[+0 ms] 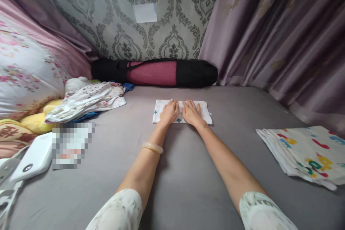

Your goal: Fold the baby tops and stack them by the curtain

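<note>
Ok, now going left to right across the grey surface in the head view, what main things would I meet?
White device → pile of clothes → folded white cloth with the left hand and right hand flat on it → stack of folded printed cloths.

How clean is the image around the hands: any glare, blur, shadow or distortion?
Head view: soft light, no harsh glare on the folded cloth; faint shadow beside the left forearm; right-side curtain stretched and soft toward the edge; pixelated patch hides detail beside the white device.
</note>
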The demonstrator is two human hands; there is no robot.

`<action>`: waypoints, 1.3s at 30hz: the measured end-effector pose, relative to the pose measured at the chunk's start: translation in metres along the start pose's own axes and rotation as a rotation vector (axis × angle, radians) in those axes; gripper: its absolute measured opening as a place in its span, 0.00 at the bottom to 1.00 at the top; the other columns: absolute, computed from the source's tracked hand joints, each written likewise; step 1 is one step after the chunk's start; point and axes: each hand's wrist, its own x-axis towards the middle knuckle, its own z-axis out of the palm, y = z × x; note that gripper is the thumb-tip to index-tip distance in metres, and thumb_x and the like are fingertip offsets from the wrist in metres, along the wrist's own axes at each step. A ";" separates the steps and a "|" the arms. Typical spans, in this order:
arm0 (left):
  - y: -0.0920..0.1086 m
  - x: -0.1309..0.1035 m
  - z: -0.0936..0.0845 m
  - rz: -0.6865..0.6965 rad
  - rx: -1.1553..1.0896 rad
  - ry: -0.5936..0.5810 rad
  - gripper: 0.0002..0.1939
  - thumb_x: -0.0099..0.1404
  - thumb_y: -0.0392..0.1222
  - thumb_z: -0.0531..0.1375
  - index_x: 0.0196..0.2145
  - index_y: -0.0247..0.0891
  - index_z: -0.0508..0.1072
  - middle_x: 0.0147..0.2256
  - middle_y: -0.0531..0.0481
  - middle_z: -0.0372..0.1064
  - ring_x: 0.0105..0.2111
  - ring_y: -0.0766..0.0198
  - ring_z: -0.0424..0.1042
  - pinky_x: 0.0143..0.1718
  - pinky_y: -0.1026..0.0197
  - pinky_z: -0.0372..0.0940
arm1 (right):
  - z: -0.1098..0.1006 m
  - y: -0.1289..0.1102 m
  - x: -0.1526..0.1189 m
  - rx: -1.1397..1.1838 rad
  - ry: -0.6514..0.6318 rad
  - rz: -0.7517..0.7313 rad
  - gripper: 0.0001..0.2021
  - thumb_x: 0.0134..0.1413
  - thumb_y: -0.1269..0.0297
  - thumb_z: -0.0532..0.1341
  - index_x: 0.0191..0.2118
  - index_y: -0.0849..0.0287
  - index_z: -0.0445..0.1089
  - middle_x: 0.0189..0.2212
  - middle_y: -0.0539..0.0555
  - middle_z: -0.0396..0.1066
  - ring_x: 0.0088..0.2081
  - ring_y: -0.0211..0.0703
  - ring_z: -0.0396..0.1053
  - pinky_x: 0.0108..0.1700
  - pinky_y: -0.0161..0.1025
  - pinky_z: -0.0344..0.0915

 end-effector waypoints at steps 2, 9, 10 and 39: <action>-0.010 0.004 -0.002 -0.017 -0.066 0.077 0.21 0.72 0.39 0.45 0.57 0.34 0.67 0.57 0.40 0.67 0.59 0.57 0.65 0.60 0.55 0.58 | 0.001 -0.010 0.003 0.015 0.009 -0.019 0.27 0.69 0.59 0.40 0.68 0.59 0.54 0.70 0.60 0.46 0.70 0.52 0.41 0.67 0.59 0.36; -0.031 0.007 -0.003 -0.094 -0.178 0.121 0.21 0.68 0.35 0.50 0.57 0.32 0.68 0.55 0.41 0.70 0.56 0.58 0.68 0.59 0.58 0.60 | 0.018 -0.026 0.002 0.005 0.002 -0.031 0.28 0.69 0.55 0.40 0.69 0.59 0.52 0.70 0.60 0.46 0.70 0.54 0.41 0.67 0.60 0.36; -0.030 0.007 -0.004 -0.109 -0.195 0.124 0.21 0.68 0.35 0.50 0.57 0.33 0.68 0.55 0.41 0.70 0.56 0.58 0.68 0.59 0.58 0.60 | 0.019 -0.026 0.002 0.000 0.003 -0.031 0.28 0.69 0.55 0.40 0.69 0.59 0.52 0.70 0.60 0.46 0.70 0.54 0.40 0.67 0.60 0.36; -0.059 0.005 -0.063 -0.950 -1.454 0.511 0.03 0.58 0.30 0.60 0.28 0.35 0.69 0.23 0.51 0.70 0.21 0.70 0.70 0.23 0.69 0.63 | 0.018 -0.064 0.020 0.005 -0.047 -0.041 0.27 0.69 0.57 0.41 0.68 0.62 0.53 0.70 0.62 0.46 0.69 0.54 0.41 0.66 0.61 0.38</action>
